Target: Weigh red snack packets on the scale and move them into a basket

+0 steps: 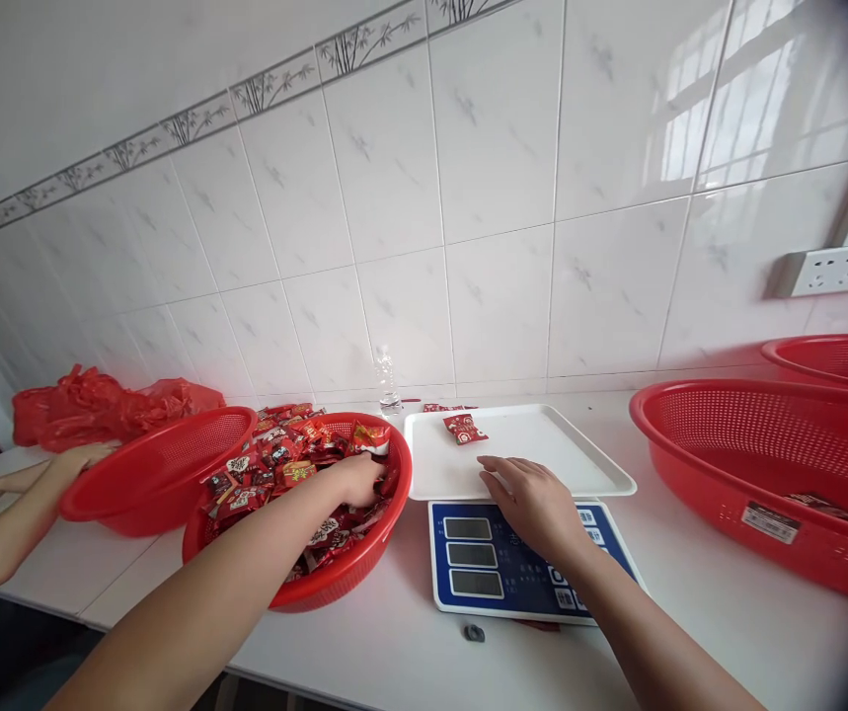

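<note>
My left hand [359, 481] reaches into a red plastic basket [394, 464] heaped with small red snack packets [297, 474]. Its fingers go down among the packets and are hidden, so any grip cannot be made out. My right hand [531, 502] hovers over the near edge of a white weighing tray [578, 459], palm down, fingers stretched and holding nothing. One red snack packet [465, 428] lies on the tray, beyond those fingertips. Under my right wrist is the blue keypad panel of a digital scale [468, 555], its three displays looking blank.
At left, another person's hands [83, 459] are at a red basket [164, 469]. Red plastic bags [113, 400] lie behind it. A clear bottle [388, 385] stands by the tiled wall. A large red basket [690, 444] occupies the right; a small dark object [474, 633] lies before the scale.
</note>
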`<state>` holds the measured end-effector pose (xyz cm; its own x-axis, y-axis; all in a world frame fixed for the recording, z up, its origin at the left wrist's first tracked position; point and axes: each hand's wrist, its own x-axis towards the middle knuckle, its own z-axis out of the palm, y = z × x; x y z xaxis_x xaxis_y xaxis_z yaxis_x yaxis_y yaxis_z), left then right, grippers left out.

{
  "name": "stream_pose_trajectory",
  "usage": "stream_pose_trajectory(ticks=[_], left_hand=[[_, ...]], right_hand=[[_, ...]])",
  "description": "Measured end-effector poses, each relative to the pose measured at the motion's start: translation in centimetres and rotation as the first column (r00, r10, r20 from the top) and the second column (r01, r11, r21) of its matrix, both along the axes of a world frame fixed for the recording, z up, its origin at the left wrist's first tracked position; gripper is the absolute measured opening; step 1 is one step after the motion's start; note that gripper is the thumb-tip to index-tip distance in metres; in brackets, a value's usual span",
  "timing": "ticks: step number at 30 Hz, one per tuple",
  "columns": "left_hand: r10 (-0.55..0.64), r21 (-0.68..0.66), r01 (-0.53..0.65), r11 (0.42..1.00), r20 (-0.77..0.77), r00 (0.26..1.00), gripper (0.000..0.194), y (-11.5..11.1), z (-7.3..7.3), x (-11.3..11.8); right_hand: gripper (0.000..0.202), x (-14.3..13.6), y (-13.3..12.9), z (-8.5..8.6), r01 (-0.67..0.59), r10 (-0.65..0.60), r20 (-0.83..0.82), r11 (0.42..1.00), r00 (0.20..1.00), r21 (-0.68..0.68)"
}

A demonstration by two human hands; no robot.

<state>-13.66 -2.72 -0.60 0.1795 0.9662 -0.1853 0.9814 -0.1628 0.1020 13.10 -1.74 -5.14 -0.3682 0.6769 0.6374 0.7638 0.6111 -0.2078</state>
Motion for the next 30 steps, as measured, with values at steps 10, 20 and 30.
stream_pose_trajectory(ticks=[10, 20, 30], left_hand=[[0.231, -0.182, -0.190, 0.965, 0.241, 0.943, 0.009, -2.1, 6.4, -4.2], [0.141, -0.177, -0.152, 0.972, -0.074, 0.987, 0.036, -2.3, 5.8, -4.2], [0.155, -0.143, -0.204, 0.968, -0.296, 0.943, 0.036, -0.7, 2.9, -1.9]], right_hand=[[0.027, 0.0, -0.1, 0.2, 0.010, -0.011, -0.017, 1.000, 1.000, -0.023], [0.027, 0.0, -0.1, 0.1, -0.004, 0.004, -0.023, 1.000, 1.000, -0.019], [0.027, 0.0, -0.1, 0.1, 0.006, -0.007, -0.026, 0.999, 1.000, -0.045]])
